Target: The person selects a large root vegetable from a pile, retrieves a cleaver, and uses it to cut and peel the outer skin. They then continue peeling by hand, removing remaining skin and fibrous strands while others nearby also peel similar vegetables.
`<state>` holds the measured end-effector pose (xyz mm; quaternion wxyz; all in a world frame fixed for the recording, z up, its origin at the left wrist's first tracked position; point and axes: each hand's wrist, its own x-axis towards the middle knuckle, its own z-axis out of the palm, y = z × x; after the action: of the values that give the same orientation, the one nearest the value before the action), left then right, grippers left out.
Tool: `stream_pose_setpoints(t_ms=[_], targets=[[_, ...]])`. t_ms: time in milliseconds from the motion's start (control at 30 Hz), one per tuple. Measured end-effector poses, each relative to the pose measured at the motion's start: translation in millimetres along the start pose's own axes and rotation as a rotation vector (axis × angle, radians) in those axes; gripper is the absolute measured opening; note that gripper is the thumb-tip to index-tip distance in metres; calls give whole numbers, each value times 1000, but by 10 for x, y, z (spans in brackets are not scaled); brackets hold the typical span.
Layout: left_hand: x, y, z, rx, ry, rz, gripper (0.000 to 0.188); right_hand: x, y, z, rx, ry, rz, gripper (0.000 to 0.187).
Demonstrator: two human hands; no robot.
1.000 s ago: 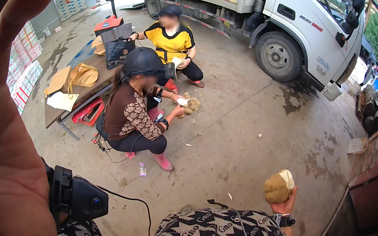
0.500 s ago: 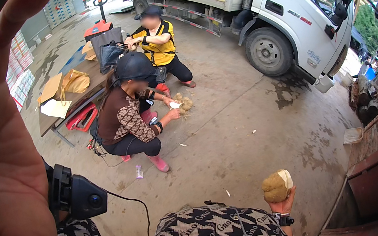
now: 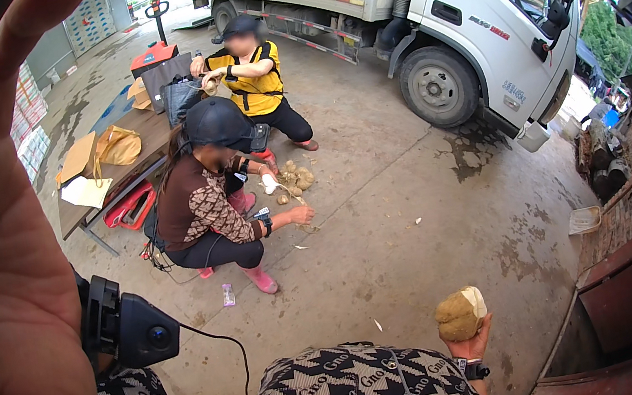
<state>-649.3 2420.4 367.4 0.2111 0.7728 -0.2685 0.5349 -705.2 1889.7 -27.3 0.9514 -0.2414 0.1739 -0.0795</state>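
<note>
Concrete floor point(image 3: 392, 260) (stained); right hand point(image 3: 475, 343) clamped on tuber point(image 3: 456, 317); left hand point(image 3: 8, 288), fingers unclear.

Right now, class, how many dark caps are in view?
2: the near cap is on the person in brown; the far cap is on the person in yellow. None looks hidden.
</note>
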Motion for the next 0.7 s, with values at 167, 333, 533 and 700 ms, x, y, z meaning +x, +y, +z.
stream_pose_setpoints(t_ms=[167,333,533,700], targets=[[23,-7,11,4,-1,4,81,14,8,16,53,77,16,73],[27,7,5,12,-3,3,82,10,14,60,-2,48,23,73],[38,16,-12,20,-1,0,83,32,24,92,1,37,38,73],[38,28,-21,25,-2,2,84,42,38,76,12,48,46,73]])
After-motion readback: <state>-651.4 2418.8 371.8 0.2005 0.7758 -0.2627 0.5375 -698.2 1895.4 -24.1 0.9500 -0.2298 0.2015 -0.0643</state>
